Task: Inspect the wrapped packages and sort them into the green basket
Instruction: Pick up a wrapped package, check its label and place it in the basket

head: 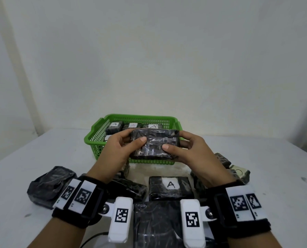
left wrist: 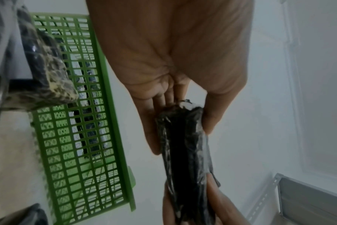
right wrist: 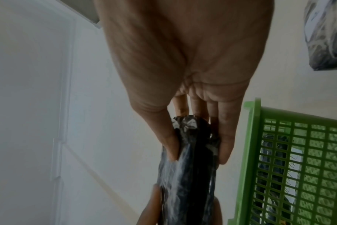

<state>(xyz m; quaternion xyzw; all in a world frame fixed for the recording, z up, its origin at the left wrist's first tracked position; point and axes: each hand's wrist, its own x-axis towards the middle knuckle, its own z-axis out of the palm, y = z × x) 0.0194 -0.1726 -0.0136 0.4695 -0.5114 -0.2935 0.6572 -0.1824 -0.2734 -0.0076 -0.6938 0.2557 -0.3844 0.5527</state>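
While the left hand (head: pixel 116 151) and right hand (head: pixel 188 151) each pinched one end of a flat black plastic-wrapped package (head: pixel 154 144), it hung just above the near rim of a green plastic lattice basket (head: pixel 95 140) holding packages labelled "A" (head: pixel 131 125).

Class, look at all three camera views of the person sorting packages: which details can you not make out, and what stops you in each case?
- Held package: any label; head view shows only a bare face, wrist views only its edge.
- Green basket contents: the front row, hidden by the left hand and right hand.
- Package at the bottom edge: cut off by the frame and wrist cameras.
- Right-side packages: markings too small, partly behind the wrist.
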